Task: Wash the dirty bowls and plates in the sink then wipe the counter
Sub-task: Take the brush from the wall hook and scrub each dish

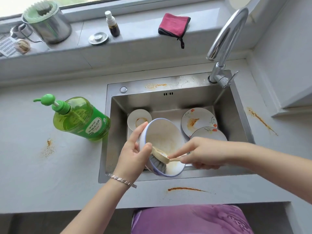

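Note:
My left hand (133,152) grips the rim of a white bowl with a blue outside (164,137), tilted over the steel sink (168,98). My right hand (202,154) holds the wooden handle of a dish brush (160,159), index finger stretched along it, grey bristles pressed inside the bowl near its lower rim. Orange residue smears the bowl. In the sink lie a small white dish (137,119) with an orange ring, a floral plate (199,119) with orange stains and another floral plate (209,133) partly under my right hand.
A green dish soap pump bottle (79,117) stands left of the sink. The faucet (226,41) arches at the back right. On the sill sit a pink cloth (173,24), a drain plug (98,38), a small dark bottle (112,24) and a metal pot (49,22). Orange stains (185,189) mark the counter.

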Tool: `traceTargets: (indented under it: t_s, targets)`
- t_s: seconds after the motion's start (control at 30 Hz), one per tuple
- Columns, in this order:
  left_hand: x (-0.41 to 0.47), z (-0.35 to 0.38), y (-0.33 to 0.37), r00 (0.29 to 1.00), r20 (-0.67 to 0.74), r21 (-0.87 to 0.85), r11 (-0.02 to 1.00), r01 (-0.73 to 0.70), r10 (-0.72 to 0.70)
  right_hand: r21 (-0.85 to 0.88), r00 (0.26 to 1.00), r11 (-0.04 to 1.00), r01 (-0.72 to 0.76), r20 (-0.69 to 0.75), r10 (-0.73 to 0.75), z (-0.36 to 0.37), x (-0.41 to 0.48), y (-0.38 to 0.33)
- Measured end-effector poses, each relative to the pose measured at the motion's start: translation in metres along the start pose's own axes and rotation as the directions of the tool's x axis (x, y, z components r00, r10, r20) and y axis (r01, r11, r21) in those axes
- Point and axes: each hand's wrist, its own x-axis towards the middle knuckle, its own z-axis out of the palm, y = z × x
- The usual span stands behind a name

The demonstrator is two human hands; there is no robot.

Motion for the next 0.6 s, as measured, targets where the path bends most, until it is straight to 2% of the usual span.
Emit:
traceTargets:
  t_s: [0.07,0.13,0.23,0.3,0.33,0.4,0.47,0.53,0.6]
  targets:
    - [-0.001,-0.003,-0.001,0.999,0.026,0.025,0.999,0.03,-0.031,0.004,0.995,0.998,-0.056,0.087,0.055,-0.013,0.0,0.0]
    - [0.0,-0.007,0.0,0.997,0.055,0.058,0.997,0.055,-0.058,-0.188,0.989,0.978,-0.096,0.092,0.115,-0.021,-0.003,-0.001]
    - [0.002,-0.01,0.003,0.986,0.112,0.102,0.988,0.113,-0.124,-0.536,0.993,0.836,-0.118,-0.053,0.107,-0.028,-0.009,-0.005]
    - [0.006,-0.011,0.005,0.982,0.102,0.1,0.984,0.149,-0.159,-0.725,0.983,0.678,-0.123,-0.185,-0.019,-0.029,-0.011,-0.008]
    - [0.009,-0.01,0.007,0.983,0.082,0.087,0.984,0.157,-0.164,-0.76,0.975,0.639,-0.116,-0.211,-0.075,-0.026,-0.012,-0.008]
    - [0.014,-0.008,0.01,0.99,0.037,0.081,0.987,0.136,-0.139,-0.73,0.977,0.681,-0.056,-0.18,-0.113,-0.013,-0.01,-0.011]
    - [0.017,-0.007,0.014,0.996,0.022,0.137,0.987,0.083,-0.087,-0.587,0.992,0.809,0.031,-0.083,-0.099,-0.001,-0.01,-0.016]
    - [0.017,-0.007,0.017,0.996,0.043,0.148,0.986,0.075,-0.082,-0.44,0.998,0.897,0.047,-0.007,-0.056,-0.001,-0.012,-0.019]
    - [0.016,-0.009,0.017,0.989,0.086,0.135,0.985,0.111,-0.123,-0.462,0.999,0.887,0.022,-0.011,-0.031,-0.01,-0.012,-0.012]
